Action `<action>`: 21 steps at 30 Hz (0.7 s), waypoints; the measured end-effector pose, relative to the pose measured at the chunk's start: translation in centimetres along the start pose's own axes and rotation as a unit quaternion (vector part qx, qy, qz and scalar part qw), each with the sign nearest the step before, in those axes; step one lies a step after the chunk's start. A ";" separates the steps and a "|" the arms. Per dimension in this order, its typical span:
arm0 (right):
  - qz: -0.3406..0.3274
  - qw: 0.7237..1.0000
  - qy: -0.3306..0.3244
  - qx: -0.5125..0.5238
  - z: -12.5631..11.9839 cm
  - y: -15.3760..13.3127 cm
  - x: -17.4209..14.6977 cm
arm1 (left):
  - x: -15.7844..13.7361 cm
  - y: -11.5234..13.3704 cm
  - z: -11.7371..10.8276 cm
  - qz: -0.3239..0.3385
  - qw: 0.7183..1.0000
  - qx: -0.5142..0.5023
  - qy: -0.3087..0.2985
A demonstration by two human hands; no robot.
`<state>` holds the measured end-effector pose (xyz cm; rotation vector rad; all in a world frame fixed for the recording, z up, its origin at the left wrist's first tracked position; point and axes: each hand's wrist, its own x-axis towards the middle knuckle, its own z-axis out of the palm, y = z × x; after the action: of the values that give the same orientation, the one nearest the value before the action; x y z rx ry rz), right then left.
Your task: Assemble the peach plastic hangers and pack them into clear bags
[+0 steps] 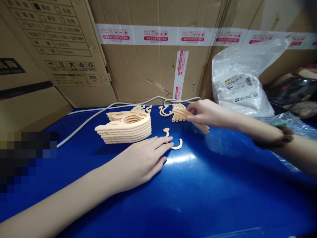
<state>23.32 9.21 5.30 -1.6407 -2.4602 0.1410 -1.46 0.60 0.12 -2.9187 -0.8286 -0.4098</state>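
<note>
My left hand (146,157) lies flat on the blue tabletop with its fingers stretched out. Its fingertips rest over a peach plastic hanger hook (178,145), hiding the hook's middle. Farther back and to the right, my right hand (204,112) pinches a long peach hanger arm (182,112) between thumb and fingers. Under and beside that hand are several more hanger arms (178,119) in a row, and a piece sticks out below the palm. Loose hooks (164,112) sit just left of the row. A neat stack of peach hangers (126,132) stands left of my left hand.
A grey cable (94,114) runs along the back and left of the blue table (173,205). Large cardboard boxes (148,66) wall off the back and left side. At the right are a white plastic bag (242,86) with a label and crumpled clear plastic (287,158).
</note>
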 end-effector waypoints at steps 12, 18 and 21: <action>-0.289 0.955 -0.068 0.007 2.3 -4.4 -7.2 | -0.1 0.3 -0.9 -0.074 0.989 -0.066 0.108; -0.308 0.950 -0.041 -0.029 3.6 -4.3 -7.5 | 0.0 0.2 -0.4 -0.053 0.996 -0.058 0.047; -0.306 0.951 -0.036 -0.028 3.7 -4.1 -7.4 | 0.1 0.2 -0.4 -0.050 0.997 -0.033 0.045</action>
<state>21.68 0.87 1.71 -0.8280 -2.9148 0.0434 -1.41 0.40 0.55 -2.9010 -0.9696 -0.5825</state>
